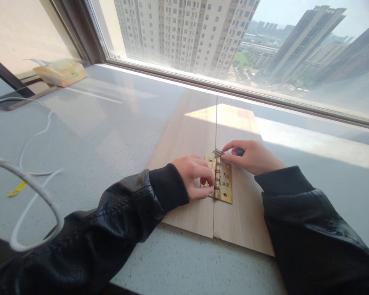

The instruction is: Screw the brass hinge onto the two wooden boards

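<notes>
1. From my end, I see the brass hinge lying spread across two wooden boards, its barrel along the seam between the left board and the right board.
2. The left hand curls over the hinge's left leaf, thumb and finger close together; I cannot tell whether they pinch anything. If it pushes sideways, I think the hinge could slip off the seam.
3. The right hand has finger and thumb slightly parted beside small metal pieces, probably screws, bunched at the hinge's top end. I cannot tell whether the tips grip one. A careless brush could scatter them, and slim ones might roll away.
4. A dark rounded thing shows in the right hand's curl; if it is only loosely tucked there, it could drop onto the hinge.
5. Uneven pressure could widen the seam, since I see nothing clamping the boards to the surface.
6. The white cable loops across my view of the left sleeve; a wide elbow swing could snag it.
</notes>
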